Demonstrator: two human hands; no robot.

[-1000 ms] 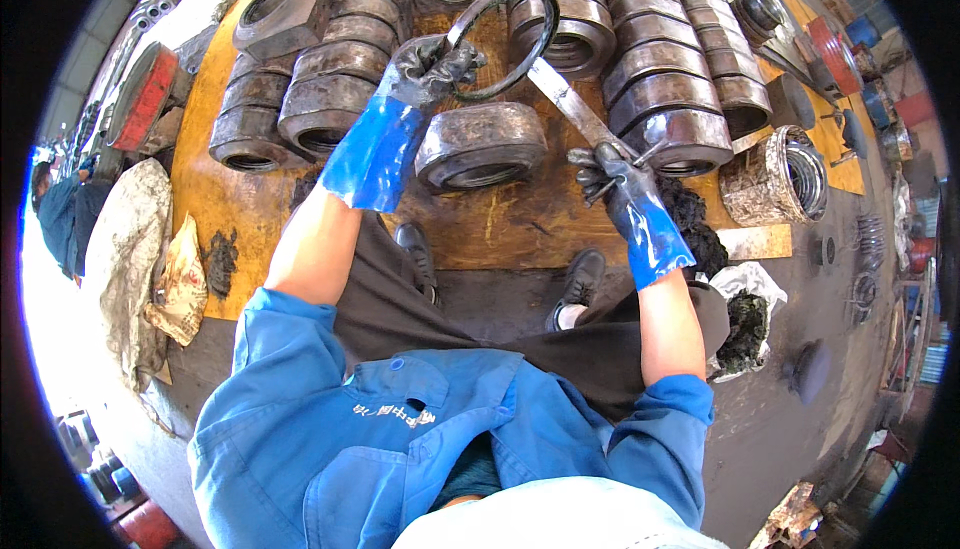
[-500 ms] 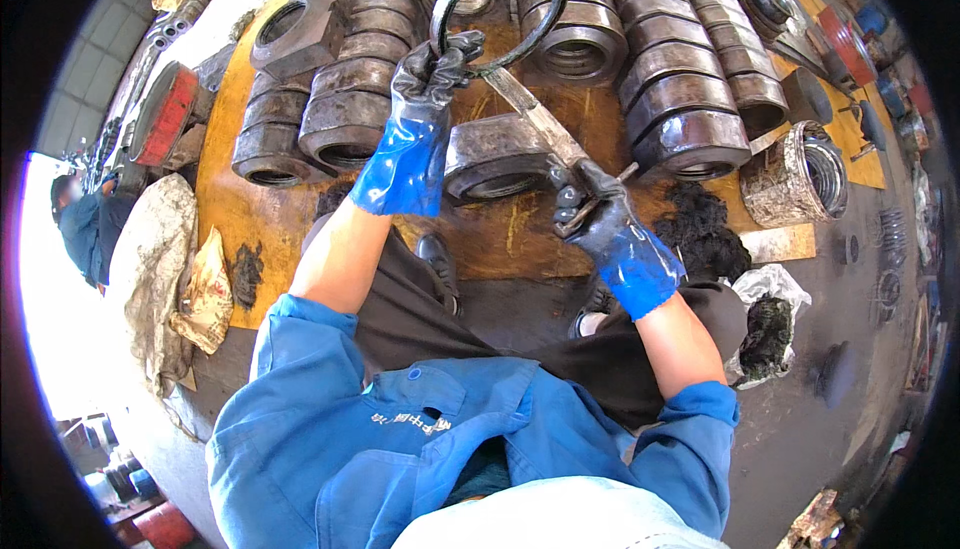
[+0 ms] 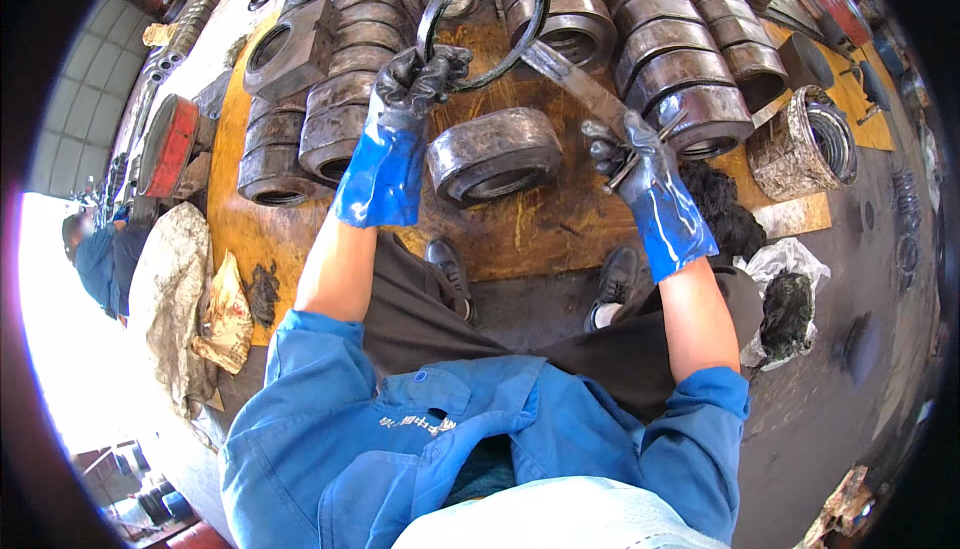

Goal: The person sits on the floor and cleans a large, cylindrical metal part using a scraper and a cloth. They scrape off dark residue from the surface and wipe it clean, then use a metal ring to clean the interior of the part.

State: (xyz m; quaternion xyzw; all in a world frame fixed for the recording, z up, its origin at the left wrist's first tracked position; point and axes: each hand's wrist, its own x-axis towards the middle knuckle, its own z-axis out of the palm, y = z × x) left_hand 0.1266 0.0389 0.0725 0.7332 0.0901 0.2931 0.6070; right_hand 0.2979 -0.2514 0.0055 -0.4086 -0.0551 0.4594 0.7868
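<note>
A thin, dark metal ring (image 3: 543,11) is raised above the work surface, its lower left edge gripped by my left hand (image 3: 415,84) in a dark-stained blue glove. My right hand (image 3: 640,157), gloved the same way, is closed round a flat metal bar-shaped tool (image 3: 582,84). A thin pointed rod crosses at that hand; whether it belongs to the tool I cannot tell. The tool's far end points at the ring's lower right side, and contact between them is unclear. Below and between my hands, a thick steel collar (image 3: 495,154) lies on the stained yellow-brown board (image 3: 540,234).
Rows of steel collars (image 3: 690,69) line the far side. At the right stand a dirty bucket (image 3: 800,144), black fibrous clumps (image 3: 725,209) and a plastic bag (image 3: 790,304). Dirty cloth (image 3: 172,299) lies left, near a red-rimmed part (image 3: 170,149). Another person (image 3: 98,259) is farther left.
My left hand and the ring have shifted slightly left and down. My right hand has moved right and up with the tool. The view has shifted, and more of the single collar shows.
</note>
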